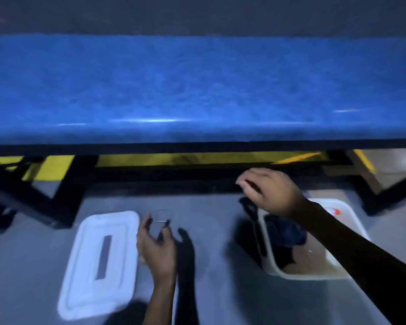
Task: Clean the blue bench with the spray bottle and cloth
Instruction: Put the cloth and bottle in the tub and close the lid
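— Where's the blue worktop (197,90)?
— Far side, spanning left to right on a black frame.

— And the cloth?
— A dark cloth (284,233) lies in the white tub (274,266) on the floor at right; a red-and-white cap (333,211) shows at the tub's far corner.

— The hands?
— Right hand (270,191) hovers above the tub, grip loosely curled, empty. Left hand (157,247), fingers apart, beside the white lid (99,263).
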A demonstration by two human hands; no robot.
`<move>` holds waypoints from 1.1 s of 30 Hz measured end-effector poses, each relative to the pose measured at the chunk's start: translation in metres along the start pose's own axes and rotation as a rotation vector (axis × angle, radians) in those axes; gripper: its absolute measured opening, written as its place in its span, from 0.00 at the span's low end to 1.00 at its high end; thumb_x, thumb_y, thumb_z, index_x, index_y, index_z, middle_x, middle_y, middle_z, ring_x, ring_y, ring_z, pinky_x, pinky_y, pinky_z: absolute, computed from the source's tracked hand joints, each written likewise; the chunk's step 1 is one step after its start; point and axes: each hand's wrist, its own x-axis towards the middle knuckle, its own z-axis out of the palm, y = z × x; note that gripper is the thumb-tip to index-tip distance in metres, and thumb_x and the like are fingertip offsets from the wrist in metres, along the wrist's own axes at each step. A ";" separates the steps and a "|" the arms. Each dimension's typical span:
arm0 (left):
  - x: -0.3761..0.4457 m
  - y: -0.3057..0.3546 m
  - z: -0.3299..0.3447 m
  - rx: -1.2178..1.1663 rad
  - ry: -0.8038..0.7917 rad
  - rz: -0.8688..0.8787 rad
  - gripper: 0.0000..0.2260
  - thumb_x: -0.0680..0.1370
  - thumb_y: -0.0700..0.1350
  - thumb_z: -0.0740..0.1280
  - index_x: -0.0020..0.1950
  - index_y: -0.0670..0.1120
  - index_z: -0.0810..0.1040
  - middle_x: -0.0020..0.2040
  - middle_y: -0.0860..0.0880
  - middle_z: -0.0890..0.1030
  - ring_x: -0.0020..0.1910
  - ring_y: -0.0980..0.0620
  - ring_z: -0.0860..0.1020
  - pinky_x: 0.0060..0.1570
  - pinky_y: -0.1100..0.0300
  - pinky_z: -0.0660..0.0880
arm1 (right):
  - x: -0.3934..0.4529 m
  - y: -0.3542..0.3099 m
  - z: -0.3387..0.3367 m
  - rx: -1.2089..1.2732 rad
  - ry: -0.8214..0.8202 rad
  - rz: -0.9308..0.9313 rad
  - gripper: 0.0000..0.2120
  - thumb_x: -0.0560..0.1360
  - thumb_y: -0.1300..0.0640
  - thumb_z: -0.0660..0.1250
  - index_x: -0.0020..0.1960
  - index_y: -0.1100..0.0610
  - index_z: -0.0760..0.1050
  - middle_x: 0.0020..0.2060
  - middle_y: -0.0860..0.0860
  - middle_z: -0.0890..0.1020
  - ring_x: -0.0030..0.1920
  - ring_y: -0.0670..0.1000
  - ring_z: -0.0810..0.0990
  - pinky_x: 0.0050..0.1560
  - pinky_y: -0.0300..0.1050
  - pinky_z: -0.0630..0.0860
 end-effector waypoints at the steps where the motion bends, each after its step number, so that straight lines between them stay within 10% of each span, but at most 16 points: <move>1: 0.008 -0.011 -0.020 -0.026 0.122 -0.174 0.22 0.78 0.44 0.69 0.72 0.50 0.73 0.72 0.43 0.75 0.72 0.40 0.71 0.72 0.41 0.65 | 0.021 -0.022 0.012 -0.003 -0.077 -0.081 0.13 0.80 0.46 0.56 0.53 0.48 0.78 0.48 0.45 0.82 0.51 0.51 0.82 0.47 0.50 0.79; 8: 0.024 -0.055 -0.101 -0.321 0.645 -0.798 0.32 0.76 0.41 0.69 0.79 0.46 0.64 0.76 0.35 0.66 0.72 0.36 0.72 0.68 0.45 0.69 | 0.127 -0.146 0.142 0.150 -0.461 -0.282 0.16 0.82 0.50 0.61 0.68 0.49 0.75 0.62 0.50 0.78 0.63 0.54 0.77 0.59 0.48 0.72; 17: 0.051 -0.100 -0.126 -0.373 0.468 -0.828 0.46 0.70 0.54 0.65 0.84 0.49 0.47 0.82 0.41 0.61 0.79 0.35 0.59 0.77 0.41 0.61 | 0.176 -0.222 0.301 0.295 -0.752 0.016 0.30 0.84 0.53 0.51 0.83 0.49 0.45 0.83 0.52 0.49 0.82 0.51 0.47 0.81 0.51 0.51; 21: 0.058 -0.094 -0.136 -0.452 0.473 -0.827 0.43 0.69 0.54 0.64 0.82 0.48 0.53 0.77 0.41 0.69 0.75 0.35 0.67 0.73 0.46 0.65 | 0.163 -0.227 0.316 0.308 -0.749 0.090 0.30 0.85 0.50 0.50 0.83 0.49 0.41 0.83 0.52 0.52 0.82 0.54 0.50 0.80 0.54 0.53; 24: 0.058 -0.098 -0.146 -0.520 0.543 -0.859 0.31 0.70 0.49 0.67 0.73 0.43 0.68 0.68 0.37 0.75 0.61 0.37 0.77 0.67 0.43 0.73 | 0.159 -0.225 0.315 0.233 -0.676 0.161 0.30 0.84 0.43 0.51 0.83 0.49 0.49 0.79 0.55 0.59 0.78 0.59 0.56 0.75 0.58 0.58; 28: 0.048 -0.096 -0.165 -0.640 0.371 -0.719 0.04 0.76 0.39 0.64 0.48 0.42 0.77 0.38 0.42 0.80 0.35 0.44 0.75 0.35 0.58 0.78 | 0.153 -0.202 0.291 0.417 -0.550 0.217 0.20 0.83 0.42 0.54 0.71 0.45 0.72 0.70 0.58 0.71 0.71 0.57 0.67 0.72 0.52 0.66; 33: 0.042 -0.060 -0.141 -0.565 0.370 -0.497 0.15 0.83 0.35 0.63 0.65 0.46 0.82 0.54 0.49 0.85 0.44 0.61 0.84 0.40 0.72 0.80 | 0.104 -0.134 0.175 0.488 -0.248 0.151 0.21 0.79 0.43 0.55 0.63 0.45 0.80 0.50 0.44 0.82 0.52 0.48 0.73 0.54 0.42 0.67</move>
